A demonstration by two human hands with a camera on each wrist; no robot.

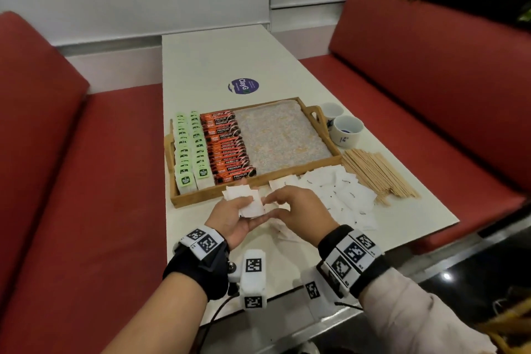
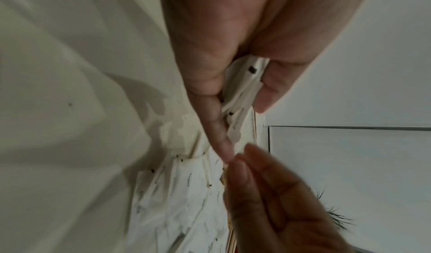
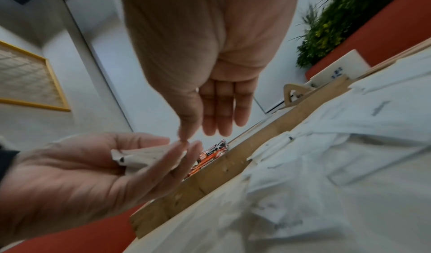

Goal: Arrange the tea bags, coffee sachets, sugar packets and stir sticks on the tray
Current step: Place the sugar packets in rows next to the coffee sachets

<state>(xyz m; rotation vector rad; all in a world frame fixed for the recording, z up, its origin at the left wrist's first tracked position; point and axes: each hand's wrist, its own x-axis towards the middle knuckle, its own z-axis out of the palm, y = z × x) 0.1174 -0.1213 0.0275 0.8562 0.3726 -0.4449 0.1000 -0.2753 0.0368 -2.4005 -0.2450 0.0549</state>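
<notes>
I have my left hand [image 1: 234,217] turned palm-up, thumb and curled fingers pinching a small fanned stack of white paper sugar packets [image 1: 244,201] just in front of the wooden tray [image 1: 330,159] — cradled that way, I judge, so they square up before going down. My right hand [image 1: 293,210] holds nothing, fingers straight, thumb and forefinger meeting at the stack's edge (probably to align it). Loose white packets [image 1: 344,198] lie beside the pale wooden stir sticks [image 1: 376,174].
</notes>
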